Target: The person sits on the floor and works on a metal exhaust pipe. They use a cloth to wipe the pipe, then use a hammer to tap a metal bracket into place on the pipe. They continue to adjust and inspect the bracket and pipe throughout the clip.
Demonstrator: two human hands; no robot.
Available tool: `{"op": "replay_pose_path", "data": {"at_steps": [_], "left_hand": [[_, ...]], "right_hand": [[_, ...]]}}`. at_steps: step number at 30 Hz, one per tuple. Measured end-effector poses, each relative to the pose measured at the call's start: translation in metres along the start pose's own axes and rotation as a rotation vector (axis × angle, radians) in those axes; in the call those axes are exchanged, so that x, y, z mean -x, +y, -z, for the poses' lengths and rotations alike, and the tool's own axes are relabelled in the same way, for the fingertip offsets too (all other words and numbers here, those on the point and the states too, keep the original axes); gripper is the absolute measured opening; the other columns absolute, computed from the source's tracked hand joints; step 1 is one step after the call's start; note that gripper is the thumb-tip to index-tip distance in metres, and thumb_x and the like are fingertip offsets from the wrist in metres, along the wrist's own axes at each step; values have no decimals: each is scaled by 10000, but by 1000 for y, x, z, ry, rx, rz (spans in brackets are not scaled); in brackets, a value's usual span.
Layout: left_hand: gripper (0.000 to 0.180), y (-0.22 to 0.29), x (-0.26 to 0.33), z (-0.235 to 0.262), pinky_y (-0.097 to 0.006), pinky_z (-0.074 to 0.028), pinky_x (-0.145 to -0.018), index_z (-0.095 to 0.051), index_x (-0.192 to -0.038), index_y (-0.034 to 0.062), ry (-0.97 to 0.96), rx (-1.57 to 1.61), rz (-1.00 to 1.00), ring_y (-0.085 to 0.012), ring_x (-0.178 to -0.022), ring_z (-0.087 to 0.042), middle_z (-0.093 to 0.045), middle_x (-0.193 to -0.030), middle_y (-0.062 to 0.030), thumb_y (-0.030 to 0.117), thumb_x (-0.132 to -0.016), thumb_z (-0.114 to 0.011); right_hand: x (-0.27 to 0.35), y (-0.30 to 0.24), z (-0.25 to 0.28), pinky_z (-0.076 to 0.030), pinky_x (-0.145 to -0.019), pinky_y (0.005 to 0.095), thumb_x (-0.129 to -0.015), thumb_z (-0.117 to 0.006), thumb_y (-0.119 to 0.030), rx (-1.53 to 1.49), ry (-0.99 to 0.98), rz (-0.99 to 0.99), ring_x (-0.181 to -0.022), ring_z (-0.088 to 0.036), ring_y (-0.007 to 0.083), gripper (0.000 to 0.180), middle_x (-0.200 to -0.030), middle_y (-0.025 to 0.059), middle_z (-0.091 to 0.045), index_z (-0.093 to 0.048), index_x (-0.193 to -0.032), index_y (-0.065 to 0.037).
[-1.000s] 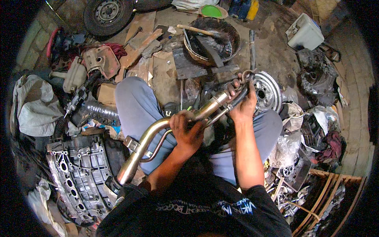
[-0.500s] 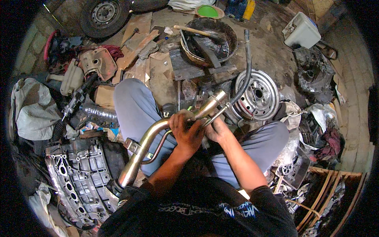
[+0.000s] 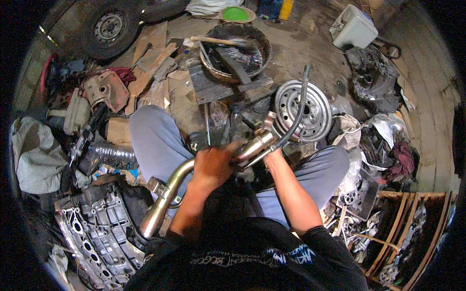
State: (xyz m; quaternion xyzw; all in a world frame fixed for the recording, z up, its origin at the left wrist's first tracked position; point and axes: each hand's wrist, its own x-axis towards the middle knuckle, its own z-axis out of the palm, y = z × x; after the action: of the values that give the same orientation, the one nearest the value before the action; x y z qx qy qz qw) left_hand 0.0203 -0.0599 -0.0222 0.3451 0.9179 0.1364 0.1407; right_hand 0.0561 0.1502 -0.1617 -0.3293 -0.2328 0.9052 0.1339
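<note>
A bent metal pipe [image 3: 180,175] with a shiny, brassy surface lies slantwise across my lap. A bracket [image 3: 159,188] is fixed on its near length, and a dark rubber hose [image 3: 297,119] runs off beside its far end. My left hand [image 3: 213,166] is closed over the middle of the pipe, its fingers slightly blurred. From beneath, my right hand [image 3: 274,156] grips the pipe near the far end, with most of its fingers hidden. Beyond that end is a silver wheel rim [image 3: 318,127].
A blackened pan [image 3: 266,57] holding a wooden-handled tool stands ahead. At left lie an engine head [image 3: 99,218], a plastic bottle [image 3: 114,155] and scrap wood. A wooden crate [image 3: 412,196] of metal parts sits at right. A tyre [image 3: 110,29] rests far left.
The view has shifted, moving the surroundings left. The pipe has turned somewhat, and the hose's free end has come nearer to me. My left hand has moved left along the pipe.
</note>
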Motion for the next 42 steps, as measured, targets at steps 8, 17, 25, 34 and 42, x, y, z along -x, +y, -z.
{"op": "replay_pose_path", "data": {"at_steps": [8, 17, 25, 34, 42], "left_hand": [[497, 5, -7, 21, -420, -521, -624, -688, -1120, 183, 411, 311, -5, -341, -690, -664, -691, -776, -129, 433, -708, -809], [495, 5, -13, 21, -407, -530, -689, -714, -1098, 154, 505, 349, 33, -334, -742, -674, -708, -844, -135, 320, -652, -852], [482, -1, -15, 17, -423, -529, -678, -716, -1080, 140, 569, 384, 20, -352, -744, -667, -702, -835, -139, 339, -660, -845], [489, 8, -14, 22, -416, -547, -653, -718, -1063, 180, 455, 272, 83, -325, -738, -685, -712, -834, -118, 436, -665, -836], [522, 1, -9, 22, -407, -549, -666, -710, -1089, 165, 600, 353, -66, -313, -740, -689, -718, -852, -111, 470, -680, -820]], "right_hand": [[-101, -88, 86, -470, -920, 438, -699, -681, -123, 1052, 1043, 619, -1030, -629, 413, 501, -1072, 265, -660, -592, -1164, 40], [-131, -111, 145, -493, -888, 448, -720, -738, -179, 1106, 1142, 580, -998, -650, 411, 452, -1033, 280, -671, -632, -1068, 90], [-130, -110, 135, -524, -827, 472, -737, -710, -218, 1179, 1174, 440, -938, -671, 418, 378, -984, 292, -677, -666, -946, 94], [-91, -129, 92, -509, -777, 382, -809, -741, -235, 901, 738, 819, -832, -656, 271, 355, -915, 147, -703, -693, -1011, 53], [38, -103, -38, -482, -708, 381, -980, -568, -338, 271, -81, 286, -775, -567, 191, 312, -887, 54, -613, -571, -1119, -60]]}}
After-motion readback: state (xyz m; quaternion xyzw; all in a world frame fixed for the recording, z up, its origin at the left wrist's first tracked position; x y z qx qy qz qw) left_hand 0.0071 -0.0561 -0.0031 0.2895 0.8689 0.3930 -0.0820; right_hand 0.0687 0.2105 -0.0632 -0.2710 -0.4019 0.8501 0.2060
